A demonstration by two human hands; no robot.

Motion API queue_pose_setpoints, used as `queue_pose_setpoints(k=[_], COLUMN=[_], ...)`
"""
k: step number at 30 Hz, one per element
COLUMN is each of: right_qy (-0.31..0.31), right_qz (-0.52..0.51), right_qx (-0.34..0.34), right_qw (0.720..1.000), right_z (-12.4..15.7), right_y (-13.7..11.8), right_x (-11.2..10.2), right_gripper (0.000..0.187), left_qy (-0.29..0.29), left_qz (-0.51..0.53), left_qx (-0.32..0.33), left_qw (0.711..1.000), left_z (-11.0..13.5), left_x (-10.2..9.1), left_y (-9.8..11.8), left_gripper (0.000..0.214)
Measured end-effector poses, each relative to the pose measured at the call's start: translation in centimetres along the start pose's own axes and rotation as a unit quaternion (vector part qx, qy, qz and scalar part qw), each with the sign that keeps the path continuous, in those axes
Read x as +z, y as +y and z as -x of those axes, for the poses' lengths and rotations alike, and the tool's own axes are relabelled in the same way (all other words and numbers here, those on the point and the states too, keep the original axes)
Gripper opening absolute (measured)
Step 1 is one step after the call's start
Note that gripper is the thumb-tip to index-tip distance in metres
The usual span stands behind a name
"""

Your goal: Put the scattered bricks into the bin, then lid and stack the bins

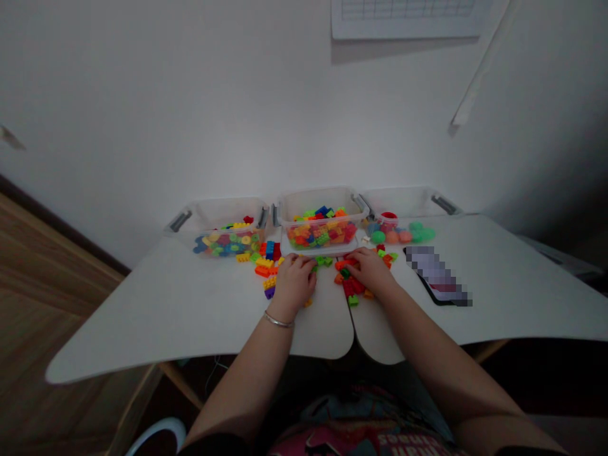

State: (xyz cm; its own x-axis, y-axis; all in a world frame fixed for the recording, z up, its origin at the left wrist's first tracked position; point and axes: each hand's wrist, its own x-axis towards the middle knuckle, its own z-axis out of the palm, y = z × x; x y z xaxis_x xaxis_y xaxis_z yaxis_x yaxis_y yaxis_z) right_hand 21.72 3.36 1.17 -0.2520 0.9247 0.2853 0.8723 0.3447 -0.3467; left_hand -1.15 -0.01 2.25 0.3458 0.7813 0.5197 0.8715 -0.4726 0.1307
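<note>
Loose toy building bricks lie in two groups on the white table, around and under both hands. My left hand (295, 282) rests over the left group, its fingers curled down close together; whatever they grip is hidden. Beside it lie yellow and orange bricks (263, 271), a blue brick (270, 250) and a purple brick (270, 293). Green bricks (323, 261) sit between the hands. My right hand (374, 271) reaches in over the right group, with fingers and thumb closed around a red brick (348, 263). Below that hand are more red bricks (352, 287) and a lime-green brick (353, 301).
Against the wall stand three clear bins: a left bin (218, 209) with mixed pieces, a middle bin (323, 197) full of bricks, and a right bin (403, 199) with round pieces. A phone (434, 275) lies at the right. A seam (354, 329) splits the table front.
</note>
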Motion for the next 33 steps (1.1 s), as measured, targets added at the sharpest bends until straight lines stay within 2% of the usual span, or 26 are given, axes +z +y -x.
queue_pose_setpoints(k=[5, 12, 18, 24, 27, 30, 33], right_qy=[0.030, -0.005, 0.020, 0.014, 0.023, 0.052, 0.093], right_qz=[0.041, 0.046, 0.056, 0.021, -0.012, -0.077, -0.169], right_qx=[0.002, 0.008, -0.005, -0.013, -0.038, -0.066, -0.054], right_qw=[0.999, 0.999, 0.998, 1.000, 0.999, 0.993, 0.980], right_z=[0.2, 0.1, 0.3, 0.2, 0.1, 0.0, 0.0], right_y=[-0.3, -0.7, -1.2, -1.3, -0.9, -0.5, -0.5], right_x=[-0.4, -0.6, -1.1, -1.0, -0.6, -0.2, -0.1], right_gripper=[0.022, 0.023, 0.021, 0.025, 0.029, 0.030, 0.028], left_qy=[0.002, 0.000, 0.004, 0.003, -0.001, -0.005, -0.005], left_qz=[0.004, 0.000, 0.000, 0.001, 0.002, 0.005, 0.009], left_qx=[0.004, 0.004, 0.007, 0.006, 0.002, 0.002, 0.005], left_qw=[1.000, 1.000, 1.000, 1.000, 1.000, 1.000, 1.000], left_z=[0.0, 0.0, 0.0, 0.1, 0.1, 0.2, 0.2], left_x=[0.0, 0.1, 0.1, 0.0, -0.1, -0.3, -0.3], left_y=[0.0, -0.1, -0.1, -0.2, -0.1, -0.1, -0.1], left_gripper=[0.028, 0.028, 0.027, 0.027, 0.027, 0.027, 0.027])
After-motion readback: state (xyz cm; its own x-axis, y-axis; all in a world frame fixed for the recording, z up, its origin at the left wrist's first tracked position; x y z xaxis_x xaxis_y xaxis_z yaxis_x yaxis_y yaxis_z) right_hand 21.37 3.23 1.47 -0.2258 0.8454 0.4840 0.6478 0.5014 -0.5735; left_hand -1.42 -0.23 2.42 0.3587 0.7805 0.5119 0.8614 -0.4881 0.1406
